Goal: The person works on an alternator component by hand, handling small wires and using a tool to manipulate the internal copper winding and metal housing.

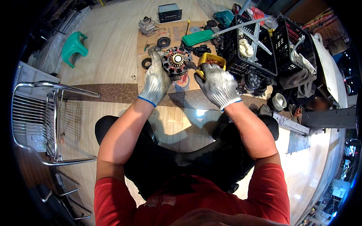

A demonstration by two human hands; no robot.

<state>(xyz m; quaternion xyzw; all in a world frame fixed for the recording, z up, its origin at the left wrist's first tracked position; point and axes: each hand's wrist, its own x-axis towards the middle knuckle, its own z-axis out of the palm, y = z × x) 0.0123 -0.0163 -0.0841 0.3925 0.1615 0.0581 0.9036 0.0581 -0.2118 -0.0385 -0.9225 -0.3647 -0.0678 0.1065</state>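
My left hand, in a white knit glove with a blue cuff, grips the left edge of a round motor part. This part has a dark, segmented rim and a brass-coloured toothed ring around a pale centre. My right hand, gloved the same way, is closed around yellow-handled pliers. Their dark jaws point left and reach the right edge of the motor part. Whether the jaws grip anything there I cannot tell. Just beyond my right hand is a yellow tray of small copper-coloured pieces.
Flattened cardboard underlies a black ring, a metal housing and a green case. Black crates crowd the right. A car-stereo-like box lies at the back. A green stool and metal chair stand left.
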